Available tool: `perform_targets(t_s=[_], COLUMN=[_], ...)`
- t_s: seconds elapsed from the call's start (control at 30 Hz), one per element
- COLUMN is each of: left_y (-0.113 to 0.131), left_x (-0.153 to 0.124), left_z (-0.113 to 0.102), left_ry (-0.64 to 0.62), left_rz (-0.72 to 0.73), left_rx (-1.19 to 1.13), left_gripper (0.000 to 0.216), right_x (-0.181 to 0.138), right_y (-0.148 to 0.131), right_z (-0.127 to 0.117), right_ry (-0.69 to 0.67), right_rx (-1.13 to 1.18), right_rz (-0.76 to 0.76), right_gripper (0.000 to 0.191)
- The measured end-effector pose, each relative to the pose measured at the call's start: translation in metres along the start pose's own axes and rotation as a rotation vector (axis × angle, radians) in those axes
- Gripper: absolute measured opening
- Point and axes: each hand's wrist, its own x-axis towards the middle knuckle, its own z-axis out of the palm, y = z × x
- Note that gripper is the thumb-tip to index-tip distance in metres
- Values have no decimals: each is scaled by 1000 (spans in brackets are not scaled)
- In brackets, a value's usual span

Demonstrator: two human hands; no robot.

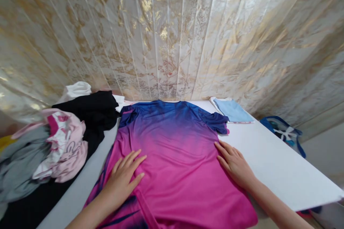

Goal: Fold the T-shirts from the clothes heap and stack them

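Note:
A short-sleeved T-shirt point(174, 164), blue at the collar and fading to pink, lies spread on the white table with its collar at the far side. Soft wrinkles run across its middle. My left hand point(126, 175) rests on the shirt's left part with fingers spread; below it the side shows dark blue streaks and a fold. At the shirt's right edge, under the sleeve, lies my right hand point(233, 162), its fingers stretched out and touching the fabric. Neither hand grips anything. The shirt's near end runs out of view at the bottom.
On the left is a heap of loose clothes: a black garment point(94, 111), a pink one point(71, 157) and a grey one point(24, 164). Folded light-blue cloth point(232, 110) lies at the table's point(276, 164) back right. Behind hangs a patterned curtain point(166, 35). A blue-trimmed bag point(286, 132) sits beyond the right edge.

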Motion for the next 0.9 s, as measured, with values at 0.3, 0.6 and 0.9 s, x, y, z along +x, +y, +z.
perform_targets(t_s=[0.3,0.6,0.9], left_y=[5,47,40], left_x=[-83,-92,-86], left_z=[-16,-38,-47], left_ry=[-3,-405,-201], left_rz=[-95,-128,-366], left_rx=[-295,-476,-306], left_gripper=[21,11,33], right_x=[-49,-59,-29], right_y=[-2,14,24], right_z=[-20,-44,-33], right_ry=[17,85,142], right_rx=[215,615,321], right_rz=[154,533,200], right_gripper=[38,41,45])
